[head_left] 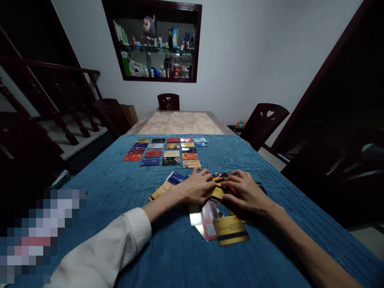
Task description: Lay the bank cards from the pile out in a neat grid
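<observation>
Both my hands rest on a loose heap of plastic cards (222, 230) on a blue cloth (126, 188). My left hand (196, 187) is curled, its fingers pinching a yellow card (218, 193) at the heap's middle. My right hand (244, 192) lies over the heap's right side, fingertips pressed on the same yellow card. A gold card with a dark stripe (231, 232) and a red card (209, 222) stick out toward me. Farther off, several cards lie face up in a neat grid of rows (166, 152).
The blue cloth covers the near half of a long table; bare patterned tabletop (180, 122) lies beyond. Dark wooden chairs (264, 120) stand at the far end and both sides. A wall niche (156, 42) holds bottles and a plush toy. A stair railing (54, 100) runs at left.
</observation>
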Tool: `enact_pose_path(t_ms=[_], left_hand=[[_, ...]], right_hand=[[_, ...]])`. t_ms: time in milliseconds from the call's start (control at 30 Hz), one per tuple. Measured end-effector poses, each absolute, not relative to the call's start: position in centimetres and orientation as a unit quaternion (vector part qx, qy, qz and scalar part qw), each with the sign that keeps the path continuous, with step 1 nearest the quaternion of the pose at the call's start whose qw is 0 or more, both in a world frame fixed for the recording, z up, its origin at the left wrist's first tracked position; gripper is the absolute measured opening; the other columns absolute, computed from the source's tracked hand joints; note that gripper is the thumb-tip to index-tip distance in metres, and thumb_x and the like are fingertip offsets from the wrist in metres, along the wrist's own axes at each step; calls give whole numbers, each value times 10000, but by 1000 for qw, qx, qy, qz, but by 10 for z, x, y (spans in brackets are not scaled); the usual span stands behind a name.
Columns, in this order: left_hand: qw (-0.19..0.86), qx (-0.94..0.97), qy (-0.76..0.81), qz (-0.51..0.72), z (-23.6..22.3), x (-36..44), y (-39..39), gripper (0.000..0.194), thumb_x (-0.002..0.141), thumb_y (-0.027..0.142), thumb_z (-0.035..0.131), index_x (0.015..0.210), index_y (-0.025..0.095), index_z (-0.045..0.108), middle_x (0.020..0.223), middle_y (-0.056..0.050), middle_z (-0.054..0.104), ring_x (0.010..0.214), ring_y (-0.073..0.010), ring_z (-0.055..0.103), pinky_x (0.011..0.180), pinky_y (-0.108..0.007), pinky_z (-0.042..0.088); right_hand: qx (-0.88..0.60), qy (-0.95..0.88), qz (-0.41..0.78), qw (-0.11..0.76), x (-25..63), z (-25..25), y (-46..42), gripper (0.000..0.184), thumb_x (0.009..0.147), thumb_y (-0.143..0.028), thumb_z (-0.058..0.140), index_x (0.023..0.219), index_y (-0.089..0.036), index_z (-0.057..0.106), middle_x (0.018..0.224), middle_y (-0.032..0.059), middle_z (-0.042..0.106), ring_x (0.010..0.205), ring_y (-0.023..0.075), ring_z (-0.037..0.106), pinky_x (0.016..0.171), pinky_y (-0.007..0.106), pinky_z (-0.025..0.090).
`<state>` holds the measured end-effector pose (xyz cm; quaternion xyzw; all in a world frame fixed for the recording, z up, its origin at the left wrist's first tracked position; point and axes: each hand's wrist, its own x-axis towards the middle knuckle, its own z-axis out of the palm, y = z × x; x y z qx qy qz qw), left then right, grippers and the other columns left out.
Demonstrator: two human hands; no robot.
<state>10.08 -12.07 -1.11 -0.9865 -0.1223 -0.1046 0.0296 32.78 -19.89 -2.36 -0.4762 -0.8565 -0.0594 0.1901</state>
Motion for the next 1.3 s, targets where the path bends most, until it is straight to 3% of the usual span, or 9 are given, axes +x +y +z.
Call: enact_pose_path(t_ms=[367, 733, 933, 1300], left_hand=[[-48, -985, -130, -98, -13, 96, -109, 156, 884, 311, 574, 953, 199, 659, 1024, -78, 676, 1033, -246, 532, 932, -430, 321], [-106, -977, -136, -125, -4, 92, -100, 242, 958, 238, 475, 950, 197, 713, 934, -55, 717, 914, -185, 598, 882, -326, 381], [-131, -965, -138, -180, -11, 94, -94, 317, 870, 106, 497, 1096, 182, 706, 870, -49, 701, 813, -169, 598, 797, -290, 425], [-170, -934, -207, -238, -26, 98, -90, 265, 816, 72, 529, 974, 149, 727, 900, -63, 720, 852, -181, 630, 809, -292, 468]], right_hand=[[-472, -862, -54, 179, 322, -21, -204, 271, 880, -392, 606, 1084, -239, 698, 1056, 94, 695, 1067, 289, 529, 886, 465, 363], [-466, -844, -98, 248, 327, -33, -197, 193, 958, -290, 542, 1042, -245, 710, 951, 61, 739, 970, 238, 574, 849, 407, 374], [-496, -813, -106, 284, 330, -45, -189, 246, 979, -302, 500, 1134, -256, 685, 906, 56, 735, 899, 227, 588, 804, 390, 399], [-520, -786, -66, 326, 325, -46, -188, 223, 918, -256, 557, 1099, -196, 672, 926, 86, 696, 886, 234, 600, 793, 383, 425]])
